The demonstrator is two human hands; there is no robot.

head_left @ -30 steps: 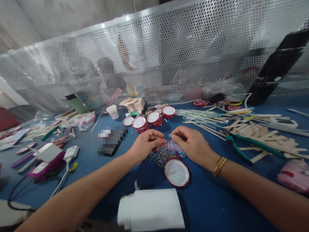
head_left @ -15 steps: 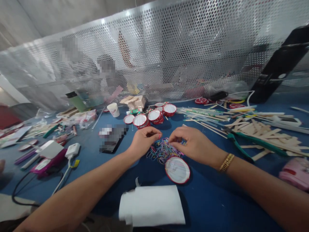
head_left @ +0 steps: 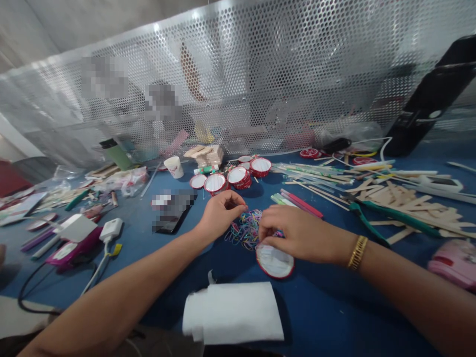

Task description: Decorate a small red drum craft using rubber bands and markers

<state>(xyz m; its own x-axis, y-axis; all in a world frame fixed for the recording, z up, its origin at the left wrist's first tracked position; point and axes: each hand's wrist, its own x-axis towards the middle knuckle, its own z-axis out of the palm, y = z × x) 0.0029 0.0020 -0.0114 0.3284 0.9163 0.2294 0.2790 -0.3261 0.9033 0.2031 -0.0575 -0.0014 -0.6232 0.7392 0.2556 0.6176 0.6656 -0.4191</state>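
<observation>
A loose heap of thin coloured rubber bands [head_left: 243,233] lies on the blue table between my hands. On the left of it, my left hand [head_left: 223,215] has thumb and forefinger pinched together; anything between them is too small to make out. My right hand [head_left: 293,230] is closed, fingers curled down at the heap's right side. Its fingertips are partly hidden. Just under them lies a round white disc with a red rim [head_left: 275,263], its upper edge covered by my thumb and fingers; I cannot tell whether they grip it.
A folded white cloth or paper [head_left: 234,312] lies in front. Behind stand several red-rimmed round pieces [head_left: 238,177], a paper cup [head_left: 174,167] and a phone [head_left: 174,213]. Markers [head_left: 301,203], green-handled pliers [head_left: 397,215] and wooden sticks [head_left: 409,203] lie right, chargers [head_left: 111,229] left.
My right hand has moved down and towards me, from over the rubber bands to the disc's upper edge, uncovering the markers behind it. My left hand has stayed nearly in place.
</observation>
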